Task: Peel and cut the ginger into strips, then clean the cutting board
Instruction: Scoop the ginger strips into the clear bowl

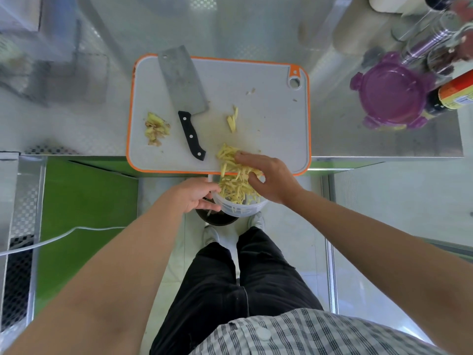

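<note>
A grey cutting board [268, 80] with an orange rim lies on the steel counter. A cleaver [183, 83] with a black handle rests on its left half. Ginger peels [154, 128] lie in a heap near the board's left edge. My right hand [266, 178] presses with straight fingers on a pile of ginger strips [235, 175] at the board's front edge, and strips spill into a clear plastic container [240, 207]. My left hand [197, 194] grips that container's rim just below the counter edge. A few more strips [232, 119] lie mid-board.
A purple-lidded container [391, 90], a sauce bottle [453, 93] and glass jars [435, 44] stand at the counter's right. A dark bin [216, 219] sits on the floor under the container, by my feet. A green panel [84, 213] is lower left.
</note>
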Motion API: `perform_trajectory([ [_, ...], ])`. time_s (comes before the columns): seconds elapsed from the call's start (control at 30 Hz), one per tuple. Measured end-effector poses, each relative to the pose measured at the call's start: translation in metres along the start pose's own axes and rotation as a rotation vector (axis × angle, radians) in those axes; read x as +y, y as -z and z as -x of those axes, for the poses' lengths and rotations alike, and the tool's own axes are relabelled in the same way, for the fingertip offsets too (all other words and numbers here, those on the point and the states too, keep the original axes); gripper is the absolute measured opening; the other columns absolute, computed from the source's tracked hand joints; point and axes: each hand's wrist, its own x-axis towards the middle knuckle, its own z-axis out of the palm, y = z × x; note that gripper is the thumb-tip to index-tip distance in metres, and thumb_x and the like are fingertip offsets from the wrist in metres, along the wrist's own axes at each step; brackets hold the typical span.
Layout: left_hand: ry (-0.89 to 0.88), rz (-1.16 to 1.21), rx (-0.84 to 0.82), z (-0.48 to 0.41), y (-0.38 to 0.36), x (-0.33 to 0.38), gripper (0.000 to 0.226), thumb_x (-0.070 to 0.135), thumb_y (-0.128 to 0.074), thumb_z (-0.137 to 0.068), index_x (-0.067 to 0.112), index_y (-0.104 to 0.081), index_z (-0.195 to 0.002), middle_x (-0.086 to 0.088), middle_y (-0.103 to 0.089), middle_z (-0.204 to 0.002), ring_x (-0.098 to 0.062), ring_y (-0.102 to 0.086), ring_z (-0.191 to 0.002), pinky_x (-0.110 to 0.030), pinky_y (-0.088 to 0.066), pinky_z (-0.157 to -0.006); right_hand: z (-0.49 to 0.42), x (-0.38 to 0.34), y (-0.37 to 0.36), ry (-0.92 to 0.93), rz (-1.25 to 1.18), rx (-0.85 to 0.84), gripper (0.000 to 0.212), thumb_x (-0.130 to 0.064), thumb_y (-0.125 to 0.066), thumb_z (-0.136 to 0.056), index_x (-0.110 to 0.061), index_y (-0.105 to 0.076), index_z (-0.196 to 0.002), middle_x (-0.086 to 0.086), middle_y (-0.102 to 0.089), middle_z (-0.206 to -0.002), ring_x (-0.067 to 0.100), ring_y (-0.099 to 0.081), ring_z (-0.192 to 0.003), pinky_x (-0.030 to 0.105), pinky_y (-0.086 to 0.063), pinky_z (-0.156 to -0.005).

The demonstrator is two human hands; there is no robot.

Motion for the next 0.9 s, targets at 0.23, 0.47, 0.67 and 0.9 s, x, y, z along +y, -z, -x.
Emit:
perform_trajectory([
  [0.23,-0.004,0.011,0.012,0.003,-0.002,-0.004,0.027,0.005,-0.06,-0.091,0.005,-0.052,-0.117,-0.013,-0.045,-0.098,-0.039,-0.068,-0.087,-0.037,-0.059,-0.07,0.027,-0.008,-0.005,0.078,-0.026,-0.052,0.041,-0.015,-0.044,-0.083,-0.013,-0.069,-0.114,0.002,-0.066,-0.121,0.016,-0.062,-0.111,0.028,-0.047,-0.096],
  [0.47,0.009,0.003,0.006,0.0,0.003,-0.002,0.036,0.006,-0.062,-0.09,0.005,-0.051,-0.124,-0.013,-0.046,-0.1,-0.035,-0.069,-0.08,-0.038,-0.059,-0.074,-0.02,-0.005,0.01,0.029,-0.057,0.126,0.033,-0.014,-0.044,-0.08,-0.011,-0.071,-0.097,0.001,-0.063,-0.094,0.01,-0.056,-0.068,0.029,-0.052,-0.067],
  [0.67,0.015,0.023,0.029,-0.005,0.008,0.0,0.039,0.003,-0.064,-0.088,0.002,-0.053,-0.125,-0.017,-0.047,-0.106,-0.038,-0.07,-0.083,-0.041,-0.059,-0.08,-0.077,0.01,0.013,-0.159,0.025,0.056,0.06,-0.014,-0.05,-0.076,-0.008,-0.048,-0.135,0.014,-0.043,-0.142,0.029,-0.041,-0.131,0.041,-0.032,-0.111],
  [0.9,-0.002,0.032,0.018,-0.005,0.013,0.0,0.042,0.002,-0.065,-0.086,0.003,-0.052,-0.126,-0.015,-0.046,-0.106,-0.03,-0.069,-0.072,-0.045,-0.057,-0.084,-0.089,-0.001,-0.003,-0.168,-0.006,-0.156,0.065,-0.01,-0.039,-0.084,-0.007,-0.029,-0.148,0.009,-0.022,-0.157,0.02,-0.011,-0.147,0.034,0.004,-0.119],
])
